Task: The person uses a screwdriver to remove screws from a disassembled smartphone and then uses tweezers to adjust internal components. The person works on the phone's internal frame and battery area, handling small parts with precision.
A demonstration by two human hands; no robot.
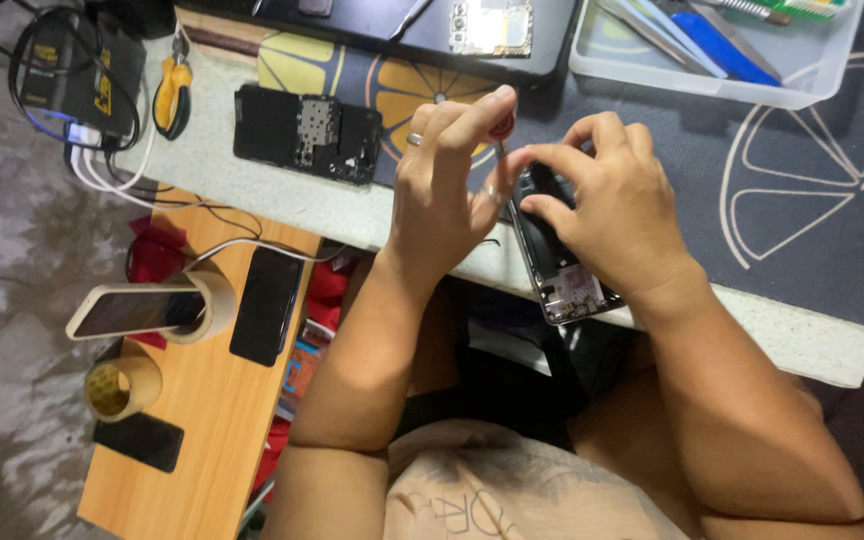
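Note:
My left hand point(442, 195) is shut on a small screwdriver with a red cap point(502, 126); the index finger rests on the cap and the shaft points down. Its tip is hidden behind my fingers. My right hand point(607, 205) grips an opened black phone point(564, 285) with its inner boards exposed, at the near edge of the pale table point(352, 210). The two hands touch above the phone's upper end.
A second opened phone point(307, 135) lies at the left, next to yellow-handled pliers point(172, 95). A clear tray of tools point(712, 45) stands at the back right on a dark patterned mat point(802, 190). A wooden side table point(212, 420) holds two tape rolls and several phones.

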